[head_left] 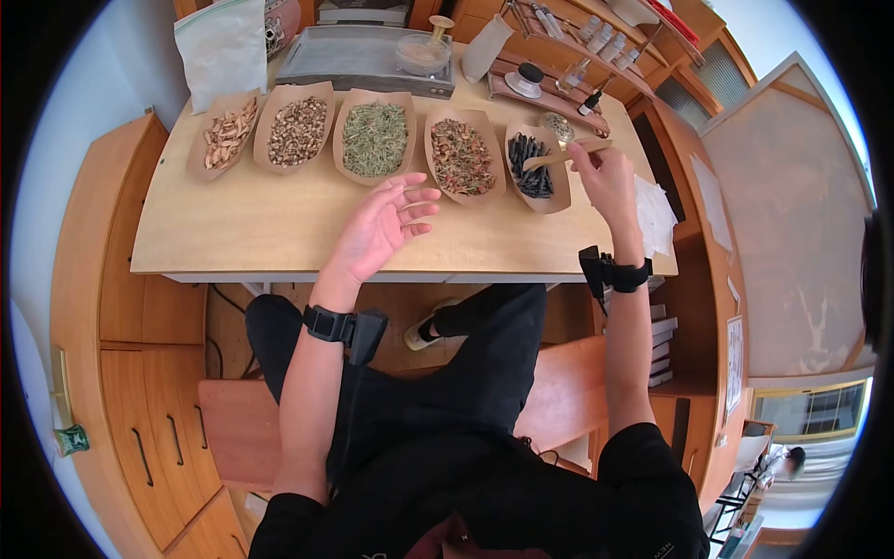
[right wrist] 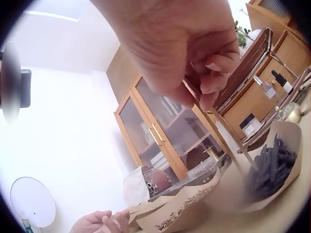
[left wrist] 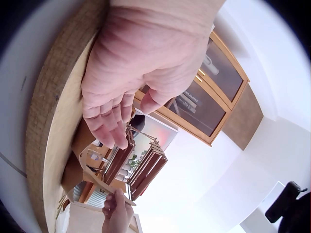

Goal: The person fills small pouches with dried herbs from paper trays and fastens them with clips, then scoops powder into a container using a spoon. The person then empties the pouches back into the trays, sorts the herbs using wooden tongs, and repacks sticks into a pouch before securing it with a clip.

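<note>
My right hand (head_left: 607, 182) pinches a pair of wooden tongs (head_left: 566, 156) between thumb and fingers. Their two prongs slope down to dark, stick-like dried pieces (right wrist: 274, 165) in the rightmost brown paper tray (head_left: 559, 198); no piece shows clear of the heap. With palm turned up and fingers loosely spread, my left hand (head_left: 384, 224) holds nothing. It hovers over the table's front, just below the tray of chopped green herb (head_left: 374, 140). Beside that, a tray of mixed reddish flakes (head_left: 461, 158) stands between the two hands.
Further left are trays of brown chunks (head_left: 296, 130) and pale slices (head_left: 229, 135). Behind them stand a white pouch (head_left: 222, 56) and a grey tray (head_left: 345, 61). A wooden rack (head_left: 559, 93) with bottles stands at the back right, a small brass-coloured pot (right wrist: 290, 112) before it.
</note>
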### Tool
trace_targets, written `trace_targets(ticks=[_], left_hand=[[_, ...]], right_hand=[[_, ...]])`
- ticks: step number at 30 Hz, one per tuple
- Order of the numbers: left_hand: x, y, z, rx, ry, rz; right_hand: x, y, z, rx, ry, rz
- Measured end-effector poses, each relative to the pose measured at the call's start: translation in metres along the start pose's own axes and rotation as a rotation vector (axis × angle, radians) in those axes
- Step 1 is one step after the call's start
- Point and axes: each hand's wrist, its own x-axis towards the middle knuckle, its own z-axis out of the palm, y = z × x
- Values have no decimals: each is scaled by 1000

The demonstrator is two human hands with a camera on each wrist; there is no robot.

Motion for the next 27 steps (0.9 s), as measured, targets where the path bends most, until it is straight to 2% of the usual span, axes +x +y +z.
trace_targets(ticks=[15,19,21,23,27], left_hand=[[-1,2,2,-4,-3,14],[-1,2,0,-3,-19,18],[-1,2,1,-1,-18,19],[-1,2,2,-2,-10,12],[0,1,1,0,5,12]], right_hand=[[4,-5,13,-42,-13,-22],[7,7,16,-57,-15,-27],[9,13,13,-92,-11,-19],[9,16,7,39,26,-33],[9,11,-12,37,38,-10]])
